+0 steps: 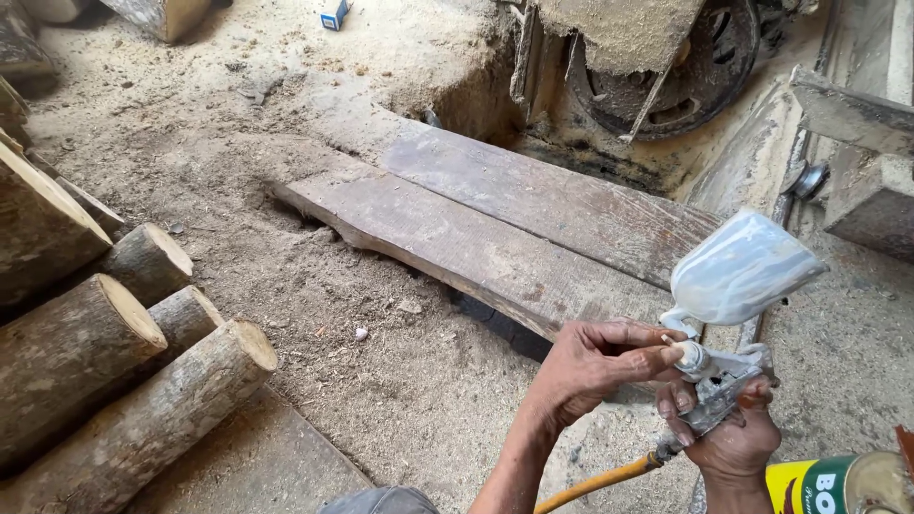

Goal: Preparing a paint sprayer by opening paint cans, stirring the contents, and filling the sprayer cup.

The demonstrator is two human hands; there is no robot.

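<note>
Spray gun (716, 379), metal and paint-stained, sits at the near right of the scene, held above the sawdust floor (381, 314). Right hand (731, 440) is closed around the gun's grip from below, which keeps the tool steady and its pale translucent cup (738, 269) tilted up and to the right, clear of the fingers. Left hand (595, 366) comes in from the left, fingers curled and pinched on the round fitting at the gun's near end, thumb lying along the top; the grasp suits turning or adjusting a small knob. An orange-yellow hose (600, 484) runs from the base of the grip down and to the left, hanging free. At the near right corner stands a can (838, 485) with a yellow and green label and an open metal rim, just beside the right wrist; its printing is cut off by the frame. Two weathered planks (495, 224) lie side by side beyond the hands, bridging a pit in the floor. A rusted wheel (695, 71) of sawmill machinery sits at the far right. Cut logs (114, 362) are stacked at the near left, ends facing right. A small blue and white box (333, 13) lies far off on the sawdust.
</note>
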